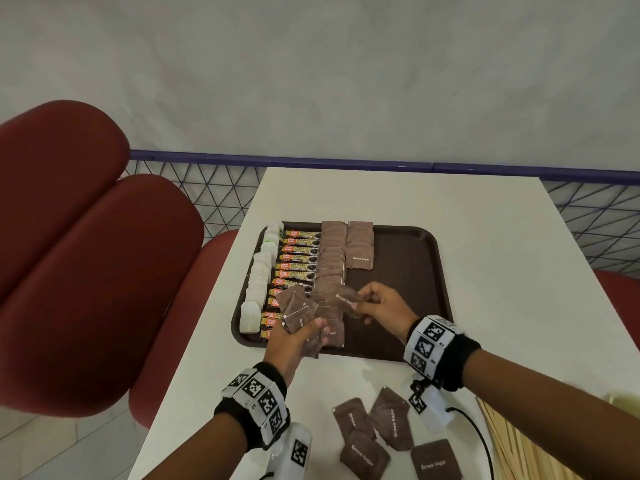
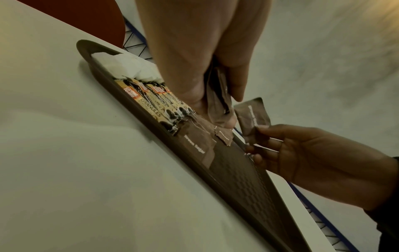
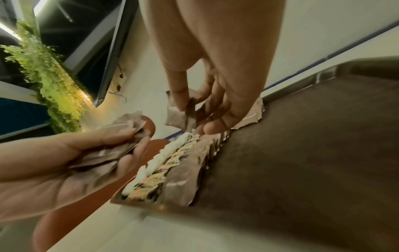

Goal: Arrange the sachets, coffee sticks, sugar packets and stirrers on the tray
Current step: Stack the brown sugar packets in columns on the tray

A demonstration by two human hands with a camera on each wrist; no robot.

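Note:
A dark brown tray [image 1: 408, 258] on the white table holds a column of white sachets [image 1: 260, 275], a column of coffee sticks [image 1: 298, 261] and two columns of brown sugar packets [image 1: 332, 254]. My left hand [image 1: 294, 337] grips a bunch of brown sugar packets [image 1: 294, 310] over the tray's near left corner. My right hand [image 1: 377, 306] pinches a single brown sugar packet [image 1: 343, 299] above the tray's middle; in the right wrist view that packet [image 3: 179, 112] sits between thumb and fingers. In the left wrist view the same packet [image 2: 252, 117] hangs beside my left hand's bunch [image 2: 218, 102].
Several loose brown sugar packets [image 1: 377, 431] lie on the table's near side. A bundle of wooden stirrers [image 1: 512, 445] lies at the near right edge. Red chairs [image 1: 86, 258] stand to the left, and a blue wire railing [image 1: 346, 164] runs behind the table.

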